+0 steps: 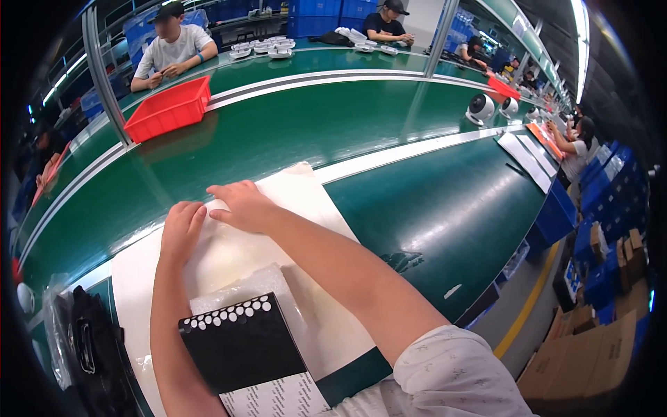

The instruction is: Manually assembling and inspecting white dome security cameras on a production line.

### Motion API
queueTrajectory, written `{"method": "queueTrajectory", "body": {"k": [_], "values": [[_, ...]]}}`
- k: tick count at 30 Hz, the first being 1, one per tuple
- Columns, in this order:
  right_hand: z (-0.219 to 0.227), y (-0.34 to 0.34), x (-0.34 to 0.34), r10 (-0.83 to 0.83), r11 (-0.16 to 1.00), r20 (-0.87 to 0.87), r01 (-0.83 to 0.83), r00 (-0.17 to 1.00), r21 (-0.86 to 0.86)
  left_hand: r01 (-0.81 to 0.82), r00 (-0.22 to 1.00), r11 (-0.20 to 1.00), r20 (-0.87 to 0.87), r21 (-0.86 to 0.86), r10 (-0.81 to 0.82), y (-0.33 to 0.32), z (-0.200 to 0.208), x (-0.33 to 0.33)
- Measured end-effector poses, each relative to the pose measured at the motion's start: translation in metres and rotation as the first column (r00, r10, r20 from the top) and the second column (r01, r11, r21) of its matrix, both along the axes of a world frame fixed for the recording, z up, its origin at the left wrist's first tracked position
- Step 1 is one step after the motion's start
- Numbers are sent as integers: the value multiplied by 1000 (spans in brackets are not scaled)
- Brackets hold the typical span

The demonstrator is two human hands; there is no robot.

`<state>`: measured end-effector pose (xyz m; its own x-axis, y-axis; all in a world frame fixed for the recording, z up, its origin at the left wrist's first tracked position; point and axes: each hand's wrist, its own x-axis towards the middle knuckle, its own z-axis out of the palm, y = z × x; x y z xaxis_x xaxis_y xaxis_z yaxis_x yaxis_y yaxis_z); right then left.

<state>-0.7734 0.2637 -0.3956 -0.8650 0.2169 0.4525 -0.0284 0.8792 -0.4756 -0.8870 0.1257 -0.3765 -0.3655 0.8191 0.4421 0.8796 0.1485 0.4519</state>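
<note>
Both my hands meet over the white sheet (pixel 139 278) on the bench. My left hand (pixel 182 229) is closed, its curled fingers against a white rounded piece (pixel 217 204), mostly hidden. My right hand (pixel 244 206) grips the same piece from the other side, thumb below and fingers over the top. Nearer to me, between my forearms, lies a black sheet (pixel 240 344) with rows of white round stickers along its far edge. It rests against white foam (pixel 243 286). A white printed backing sheet (pixel 278 399) lies at its near end.
A red bin (pixel 170 110) stands across the green conveyor (pixel 292 118). White round cameras (pixel 479 109) sit on it at the far right. A black bag (pixel 97 347) and clear plastic lie at my left. Papers (pixel 524 161) lie right; co-workers sit beyond. Cardboard boxes (pixel 583 354) stand on the floor.
</note>
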Motion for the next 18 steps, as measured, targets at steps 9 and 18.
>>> {"method": "queueTrajectory", "body": {"k": [9, 18], "values": [[14, -5, -9, -12, 1000, -446, 15, 895, 4, 1, 995, 963, -94, 268, 25, -1, 5, -1], [12, -3, -10, -2, 999, -508, 26, 862, 39, -26, 990, 959, -128, 282, 65, -2, 7, 4]]}}
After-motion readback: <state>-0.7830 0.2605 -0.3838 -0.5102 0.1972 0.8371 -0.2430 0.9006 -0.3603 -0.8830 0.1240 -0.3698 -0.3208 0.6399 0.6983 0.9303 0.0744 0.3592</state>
